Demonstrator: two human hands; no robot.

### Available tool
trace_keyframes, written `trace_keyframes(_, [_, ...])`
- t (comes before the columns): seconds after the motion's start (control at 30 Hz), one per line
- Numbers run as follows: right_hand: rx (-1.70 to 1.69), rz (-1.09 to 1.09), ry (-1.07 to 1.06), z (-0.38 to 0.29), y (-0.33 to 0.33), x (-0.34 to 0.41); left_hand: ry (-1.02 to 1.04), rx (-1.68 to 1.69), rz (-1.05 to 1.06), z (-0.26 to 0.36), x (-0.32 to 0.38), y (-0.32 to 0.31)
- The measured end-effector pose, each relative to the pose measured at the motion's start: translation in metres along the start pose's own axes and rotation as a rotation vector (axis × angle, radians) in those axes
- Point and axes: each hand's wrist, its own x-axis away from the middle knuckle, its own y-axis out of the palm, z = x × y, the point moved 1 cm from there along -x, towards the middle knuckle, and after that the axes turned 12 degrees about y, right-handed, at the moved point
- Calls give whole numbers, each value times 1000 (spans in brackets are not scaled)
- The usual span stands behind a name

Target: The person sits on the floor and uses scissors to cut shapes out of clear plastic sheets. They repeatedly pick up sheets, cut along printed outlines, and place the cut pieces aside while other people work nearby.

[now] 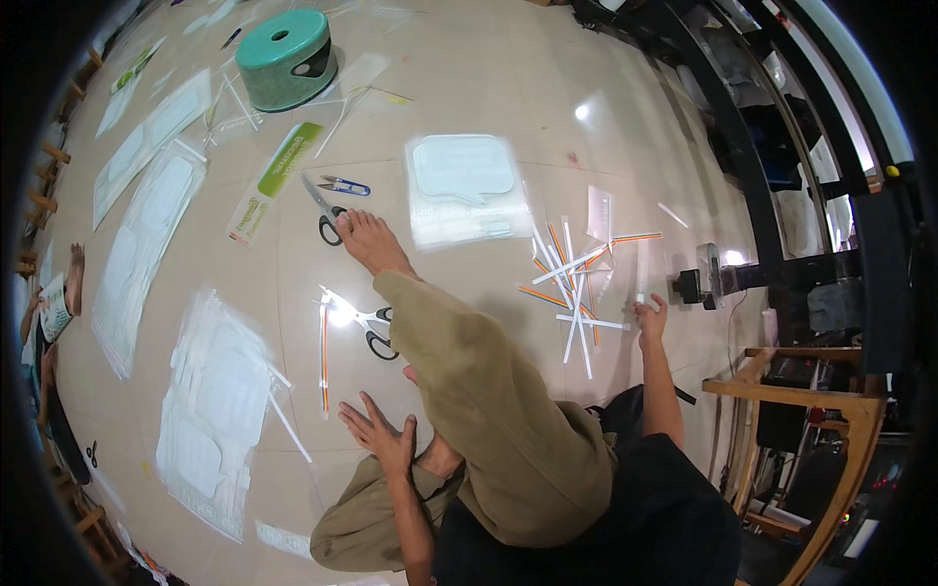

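Observation:
My left hand (382, 442) hovers over or rests on the tiled floor beside my folded leg, fingers spread and holding nothing. Above it lies a narrow strip with rainbow stripes (324, 366), near white-bladed scissors with black handles (370, 324). Out to the right, my right hand (651, 320) has its thumb and fingers at the lower end of a pale, translucent strip (643, 267), which it seems to pinch. Left of that hand is a loose pile of white and rainbow-striped strips (575, 282). A stack of clear-wrapped, pale speech-bubble sheets (465, 167) lies beyond my foot.
Black-handled scissors (327, 220) touch my bare foot (374, 242), with blue thread snips (346, 186) alongside. A green stool (284, 62) stands farther off. More plastic-wrapped sheets (220, 395) cover the left floor. A wooden frame (799, 395) is at right; another person (55, 344) sits far left.

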Motion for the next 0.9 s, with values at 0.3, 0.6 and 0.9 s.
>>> trace_keyframes(0.3, [1250,218,-450,-7,32,64,31,8,15,1,-1,-1])
trace_keyframes(0.6, [835,-252,-590,25,78,169,37,-1,22,9,0,-5])
trace_keyframes(0.9, [1118,-211,-614,-7,117,88,-36,15,-103,-5,3,-6])
